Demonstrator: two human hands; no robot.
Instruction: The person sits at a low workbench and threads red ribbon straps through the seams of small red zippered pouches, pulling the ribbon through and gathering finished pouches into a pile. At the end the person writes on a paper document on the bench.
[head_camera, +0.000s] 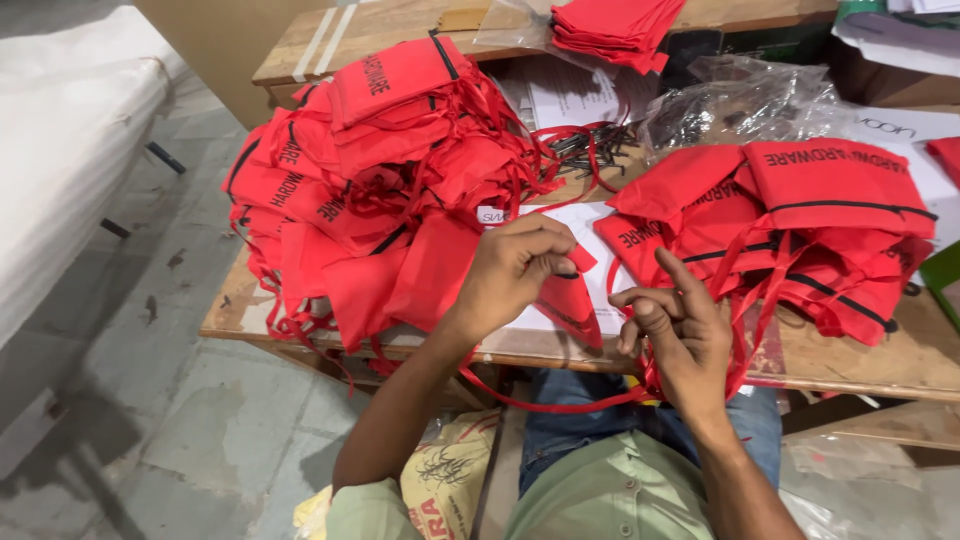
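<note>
Pinching red pouch (570, 295) in closed left hand (515, 268) grip; right hand (680, 335) part-open, drawstring (560, 405) looped around fingers

Both forearms bare, coming up from bottom of view, elbows bent. Left hand (515, 270) curled into loose fist, knuckles up, thumb and forefinger pinched tight together at tip. Right hand (680, 335) sits lower and just beside it, palm turned toward left hand, index finger sticking up, other fingers curled in. Hands close together but not touching. Wrists pretty straight.
</note>
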